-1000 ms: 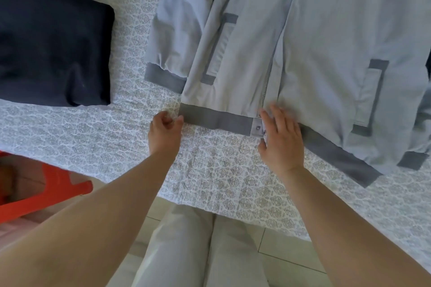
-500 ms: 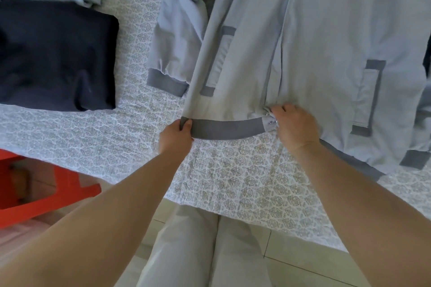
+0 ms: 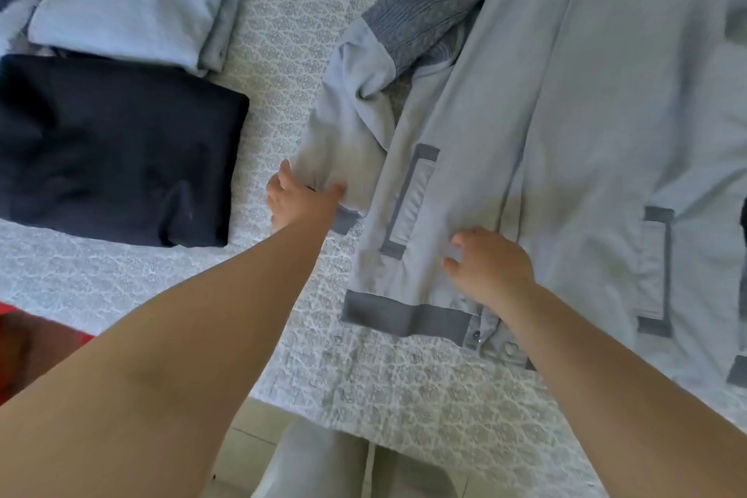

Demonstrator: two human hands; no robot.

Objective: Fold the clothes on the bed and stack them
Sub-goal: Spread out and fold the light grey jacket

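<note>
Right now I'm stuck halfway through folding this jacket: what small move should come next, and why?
Probably draw the sleeve across onto the jacket front. The left hand already grips that sleeve near its grey cuff, and it lies bunched beside the body on the bedspread. The right hand rests on the front panel above the hem, which should keep the jacket from sliding.

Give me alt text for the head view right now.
A person's left hand grips the sleeve of a light blue jacket spread on a patterned bedsheet, while the right hand rests on its front. Folded navy and light blue clothes lie to the left.
</note>
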